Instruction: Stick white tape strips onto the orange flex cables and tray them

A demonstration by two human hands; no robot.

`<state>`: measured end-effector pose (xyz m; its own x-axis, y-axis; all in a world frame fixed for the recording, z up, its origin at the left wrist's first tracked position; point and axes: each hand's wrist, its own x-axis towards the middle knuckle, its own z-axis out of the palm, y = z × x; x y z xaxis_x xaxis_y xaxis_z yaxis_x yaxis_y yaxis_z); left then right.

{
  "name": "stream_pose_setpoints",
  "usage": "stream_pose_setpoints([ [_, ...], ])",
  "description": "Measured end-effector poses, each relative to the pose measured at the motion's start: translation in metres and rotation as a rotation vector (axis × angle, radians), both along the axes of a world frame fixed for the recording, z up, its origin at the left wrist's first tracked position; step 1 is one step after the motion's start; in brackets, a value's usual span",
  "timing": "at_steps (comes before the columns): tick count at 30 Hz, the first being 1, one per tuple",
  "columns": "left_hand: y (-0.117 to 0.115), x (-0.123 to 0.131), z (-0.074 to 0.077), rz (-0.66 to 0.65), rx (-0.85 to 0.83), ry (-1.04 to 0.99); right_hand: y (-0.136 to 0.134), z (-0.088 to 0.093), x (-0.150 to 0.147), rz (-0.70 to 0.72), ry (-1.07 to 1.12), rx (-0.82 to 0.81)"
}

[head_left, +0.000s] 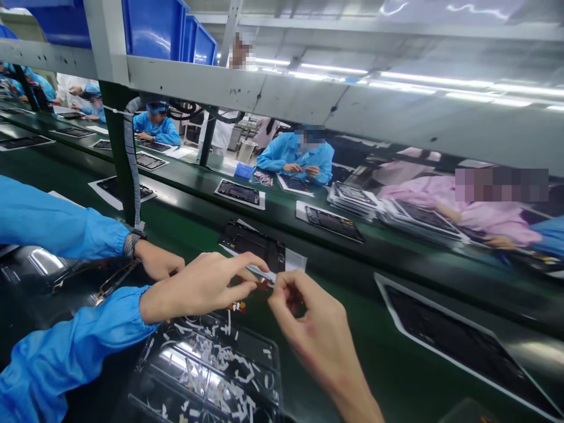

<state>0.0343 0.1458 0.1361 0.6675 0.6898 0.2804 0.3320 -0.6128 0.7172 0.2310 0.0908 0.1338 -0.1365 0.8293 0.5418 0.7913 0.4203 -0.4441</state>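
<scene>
**Fingers pinch a thin strip**

Left of the fingertips, a closed hand [156, 259] wearing a watch rests, its owner unclear. The left hand's [198, 289] fingers [238, 264] press together on a thin white strip [259, 271], held up clear while the right hand [315, 332] pinches its end. Beyond the fingers lies a black frame [253, 247]; below them, a clear tray [207, 376] keeps white scraps [215, 358] within reach.

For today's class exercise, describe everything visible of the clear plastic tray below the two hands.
The clear plastic tray is shallow, glossy and moulded with ribbed sections, its lower part cut off by the picture edge. It lies flat on the green work surface, holding many curled white strips. Bright glare crosses it.
</scene>
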Motion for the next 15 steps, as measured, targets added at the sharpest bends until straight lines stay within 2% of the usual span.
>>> stream_pose_setpoints([
  [4,0.002,0.0,-0.002,0.026,0.018,-0.04,-0.002,0.004,0.013,-0.175,-0.116,0.071],
  [6,0.001,0.002,-0.004,0.025,0.022,-0.055,-0.003,0.005,0.014,-0.195,-0.125,0.089],
  [8,0.0,0.003,-0.006,0.015,0.025,-0.058,-0.002,0.005,0.011,-0.092,-0.052,0.041],
  [11,-0.001,0.005,-0.008,0.003,0.031,-0.046,0.0,0.004,0.004,0.095,0.073,-0.122],
  [15,-0.002,0.004,-0.008,-0.035,0.01,-0.03,0.002,0.005,0.001,0.196,0.129,-0.291],
])
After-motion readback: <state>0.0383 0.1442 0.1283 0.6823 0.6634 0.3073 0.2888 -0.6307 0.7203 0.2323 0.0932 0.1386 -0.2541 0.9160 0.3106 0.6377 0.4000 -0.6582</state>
